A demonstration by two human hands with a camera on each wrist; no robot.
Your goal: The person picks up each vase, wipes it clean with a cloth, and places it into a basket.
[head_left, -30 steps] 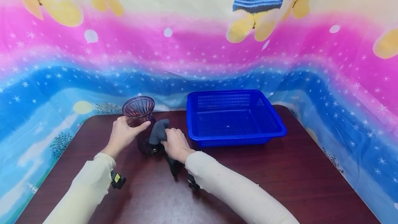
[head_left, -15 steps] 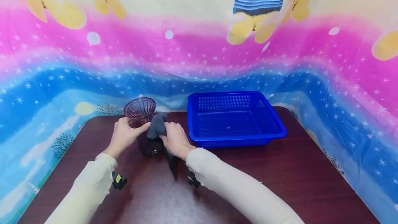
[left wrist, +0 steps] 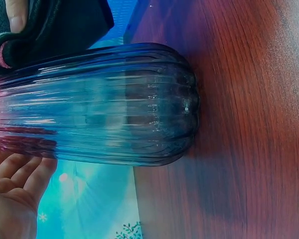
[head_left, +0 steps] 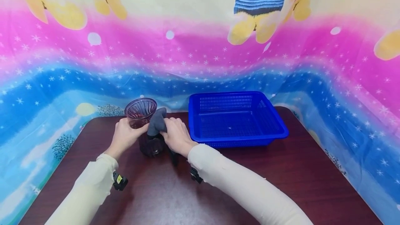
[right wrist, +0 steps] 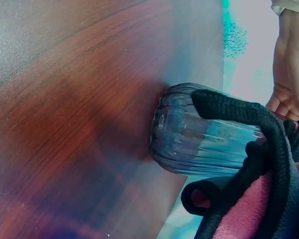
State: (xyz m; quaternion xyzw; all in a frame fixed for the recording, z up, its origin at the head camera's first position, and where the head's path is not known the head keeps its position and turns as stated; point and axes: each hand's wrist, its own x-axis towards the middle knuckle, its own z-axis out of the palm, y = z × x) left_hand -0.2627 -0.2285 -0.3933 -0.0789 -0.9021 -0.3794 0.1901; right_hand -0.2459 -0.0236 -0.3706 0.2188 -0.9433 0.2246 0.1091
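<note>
Beside the blue basket point(head_left: 235, 119), the ribbed purple glass vase point(head_left: 144, 127) stood upright on the bench point(head_left: 281, 180). I watched my left hand point(head_left: 125, 136) keep its grip round it while my right hand point(head_left: 176, 136), clutching the grey cloth point(head_left: 157, 123), climbed from base toward rim, so wiping continued.

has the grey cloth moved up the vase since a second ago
Yes. The grey cloth has risen along the vase, from mid-body toward the rim.
</note>
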